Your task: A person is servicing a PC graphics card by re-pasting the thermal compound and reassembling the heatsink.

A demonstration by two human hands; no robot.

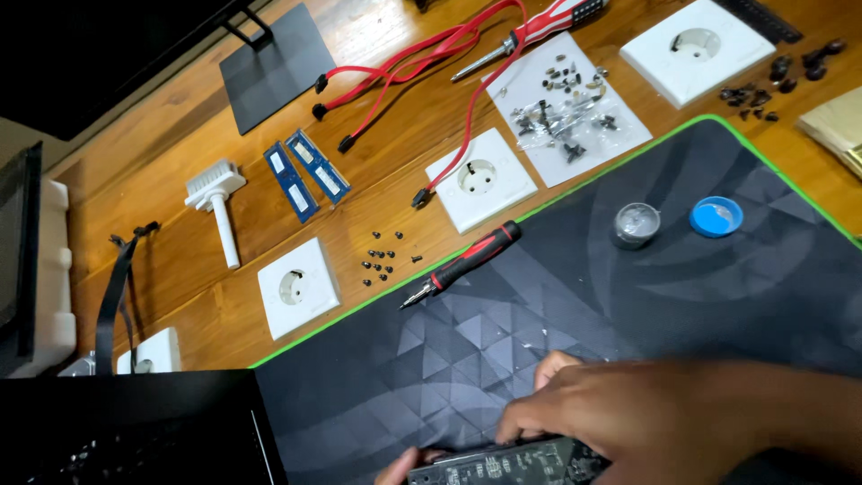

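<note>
circuit board (512, 464) is held at the near edge of the dark mat (628, 296) on the surface, its long axis running left to right, largely cut off. right hand (628, 413) is curled over its far edge, fingers (530, 418) gripping it. left hand (395, 469) is barely seen at its left end; its grip cannot be told.

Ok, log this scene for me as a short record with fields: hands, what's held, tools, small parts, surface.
right hand: right hand rests on top of a dark circuit board at the bottom edge
left hand: left hand only partly in view, touching the board's left end
tools: red-and-black screwdriver, white brush
small parts: loose black screws, two blue memory sticks, red cables
containers: open small tin, blue lid
surface: dark mat on a wooden desk
</note>
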